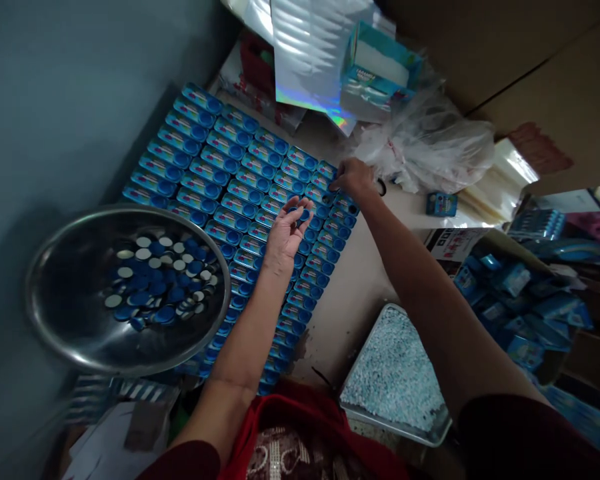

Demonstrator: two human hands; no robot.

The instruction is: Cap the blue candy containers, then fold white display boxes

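Note:
Small flat blue packs (225,158) with rounded corners and printed labels lie in close rows on the table. Most have a round blue disc at one end; a few near my right hand show a dark round hole there. My left hand (286,233), palm up above the rows, is closed around several blue discs (304,215). At the far right end of the rows, my right hand (354,179) reaches down with its fingers pinched together at a pack. Whatever those fingertips hold is hidden. A steel bowl (55,333) on the left contains many loose discs (163,283), blue-faced and white-faced.
A metal tray (415,433) of pale blue-white granules (395,373) sits by my right forearm. Behind the rows are shiny sheets (305,60), an open blue box (380,63) and a clear plastic bag (430,150). A carton of blue boxes (517,280) stands right.

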